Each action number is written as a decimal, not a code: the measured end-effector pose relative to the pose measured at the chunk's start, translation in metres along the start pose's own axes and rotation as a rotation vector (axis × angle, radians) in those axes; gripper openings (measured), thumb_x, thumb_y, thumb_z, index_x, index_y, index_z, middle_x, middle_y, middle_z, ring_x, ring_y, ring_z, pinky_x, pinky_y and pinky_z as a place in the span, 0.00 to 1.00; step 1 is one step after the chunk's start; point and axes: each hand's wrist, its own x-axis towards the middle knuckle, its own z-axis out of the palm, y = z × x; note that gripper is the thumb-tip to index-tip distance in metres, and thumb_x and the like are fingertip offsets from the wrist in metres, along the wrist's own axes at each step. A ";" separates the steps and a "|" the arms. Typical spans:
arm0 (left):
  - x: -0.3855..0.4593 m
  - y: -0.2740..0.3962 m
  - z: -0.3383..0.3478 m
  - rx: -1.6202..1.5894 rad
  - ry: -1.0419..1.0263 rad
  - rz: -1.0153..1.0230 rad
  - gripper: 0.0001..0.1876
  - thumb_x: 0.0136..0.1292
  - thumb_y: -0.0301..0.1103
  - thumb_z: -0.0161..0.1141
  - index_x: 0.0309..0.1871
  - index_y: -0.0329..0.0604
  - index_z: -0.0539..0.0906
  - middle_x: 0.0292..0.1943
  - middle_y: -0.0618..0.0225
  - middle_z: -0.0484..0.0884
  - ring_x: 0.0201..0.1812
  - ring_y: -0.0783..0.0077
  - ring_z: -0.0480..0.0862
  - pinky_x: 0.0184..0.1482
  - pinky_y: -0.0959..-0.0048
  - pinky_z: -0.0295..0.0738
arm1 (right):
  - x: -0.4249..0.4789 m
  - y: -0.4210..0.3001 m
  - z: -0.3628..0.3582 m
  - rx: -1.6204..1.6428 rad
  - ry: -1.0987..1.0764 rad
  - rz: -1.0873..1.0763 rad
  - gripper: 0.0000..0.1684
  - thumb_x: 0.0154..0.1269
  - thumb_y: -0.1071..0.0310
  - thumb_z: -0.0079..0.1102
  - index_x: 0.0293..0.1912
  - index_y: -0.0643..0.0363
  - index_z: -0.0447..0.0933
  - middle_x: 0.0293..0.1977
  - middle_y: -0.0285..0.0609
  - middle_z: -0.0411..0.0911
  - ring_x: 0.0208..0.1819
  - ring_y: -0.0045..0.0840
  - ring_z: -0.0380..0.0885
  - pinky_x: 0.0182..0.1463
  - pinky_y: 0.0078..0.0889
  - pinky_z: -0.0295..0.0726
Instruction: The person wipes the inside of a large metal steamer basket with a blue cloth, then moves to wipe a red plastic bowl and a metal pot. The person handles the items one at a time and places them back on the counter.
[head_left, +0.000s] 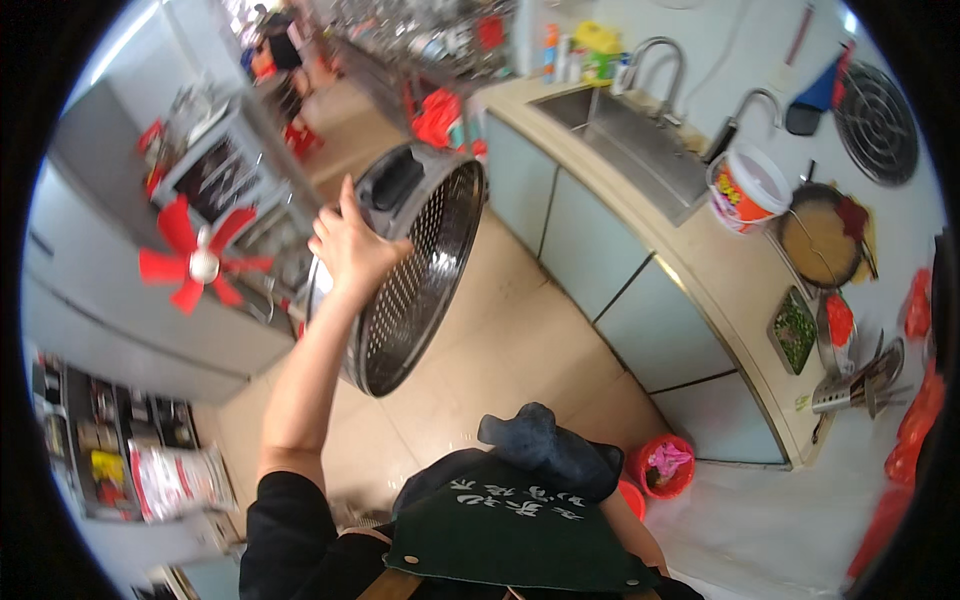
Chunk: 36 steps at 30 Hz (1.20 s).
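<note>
My left hand (352, 247) reaches forward and grips the rim of a metal steamer basket (409, 292), close to its black side handle (394, 180). The basket is tilted nearly on edge above the floor, so its perforated bottom faces right. Its inside looks wet and shiny. Near my waist, a dark blue cloth (555, 454) covers the end of my right forearm; the right hand itself is hidden under or behind it. A dark green apron (510, 532) with white writing hangs from my chest.
A counter with a steel sink (630, 150) runs along the right, carrying a white bucket (750, 184) and a tray of chopped greens (793, 330). A red bin (661, 469) stands by the cabinets. Left are a red-bladed fan (204, 262), a refrigerator (112, 300) and a shelf (82, 435).
</note>
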 end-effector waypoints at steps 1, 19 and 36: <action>0.026 0.029 -0.011 -0.033 0.053 0.059 0.56 0.27 0.45 0.69 0.68 0.49 0.55 0.47 0.51 0.69 0.51 0.51 0.69 0.55 0.55 0.60 | -0.001 0.006 -0.015 -0.033 0.022 -0.014 0.16 0.65 0.66 0.45 0.47 0.68 0.69 0.37 0.43 0.73 0.40 0.28 0.73 0.47 0.29 0.71; 0.226 0.309 -0.047 -0.489 0.749 1.224 0.52 0.33 0.43 0.68 0.66 0.38 0.57 0.53 0.44 0.63 0.53 0.48 0.66 0.57 0.56 0.61 | 0.032 0.067 -0.194 -0.086 0.553 -0.121 0.17 0.56 0.68 0.55 0.46 0.62 0.70 0.31 0.46 0.73 0.30 0.38 0.74 0.39 0.34 0.72; 0.372 0.353 0.041 -0.687 0.840 1.421 0.52 0.30 0.41 0.67 0.64 0.35 0.58 0.52 0.42 0.63 0.50 0.49 0.67 0.53 0.56 0.63 | 0.186 0.127 -0.324 -0.023 0.879 -0.036 0.09 0.49 0.65 0.61 0.30 0.58 0.73 0.32 0.46 0.73 0.33 0.38 0.73 0.38 0.36 0.70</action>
